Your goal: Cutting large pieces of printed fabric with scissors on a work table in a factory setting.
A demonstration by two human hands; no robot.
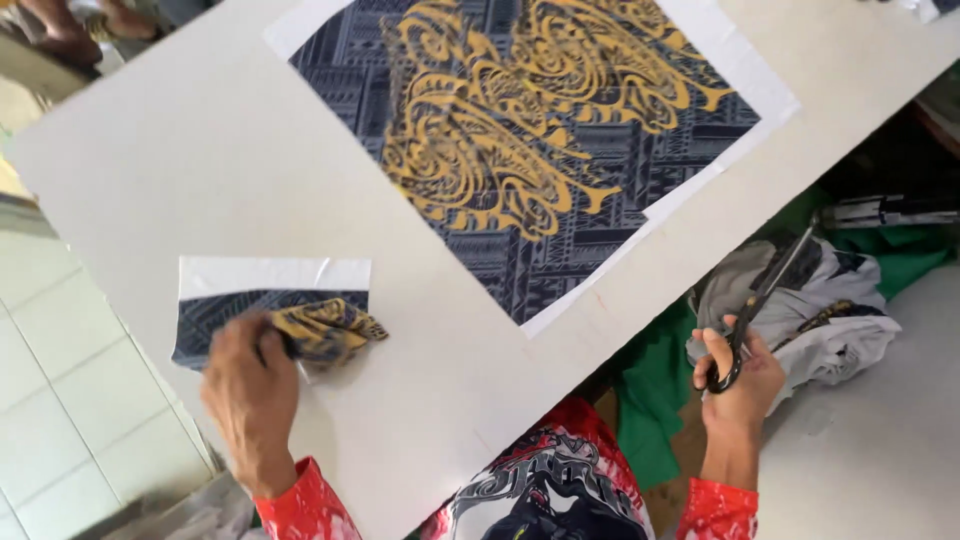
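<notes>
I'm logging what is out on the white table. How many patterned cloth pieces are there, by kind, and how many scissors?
Large dark blue and gold patterned cloth panel: 1
Small cloth piece with white backing: 1
Crumpled scrap of patterned cloth, under the left hand: 1
Scissors, held in the right hand off the table edge: 1
Total: 4

Navy cloth (540, 130), gold swirl pattern

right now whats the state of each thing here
left hand: fingers pressing a crumpled scrap
small piece: flat on the table
big print: spread flat
right hand: off the table, gripping scissors
scissors: blades closed
clothes: heaped beside the table
</notes>
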